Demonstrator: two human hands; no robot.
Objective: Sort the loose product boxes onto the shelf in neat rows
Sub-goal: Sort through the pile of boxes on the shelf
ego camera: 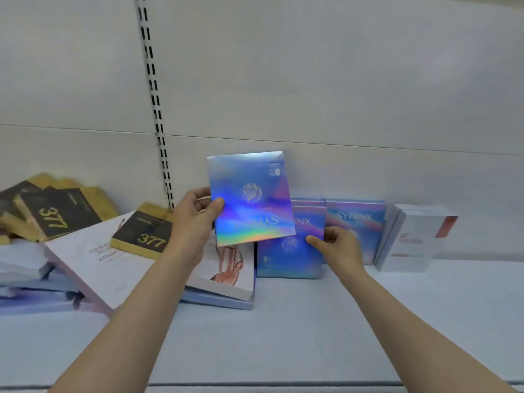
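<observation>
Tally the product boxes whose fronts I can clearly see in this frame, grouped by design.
Holographic blue boxes: 3, one in the left hand, one touched by the right hand, one standing behind.
Black-and-gold 377 boxes: 2 ().
White box with red print: 1.
White box with a figure drawing: 1.
Total: 7; the left pile hides more.

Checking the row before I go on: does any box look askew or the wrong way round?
Yes. The holographic box that the left hand grips is upside down, its lettering inverted, unlike the upright standing blue boxes. To the left, the black 377 boxes lie tilted on a loose pile.
</observation>
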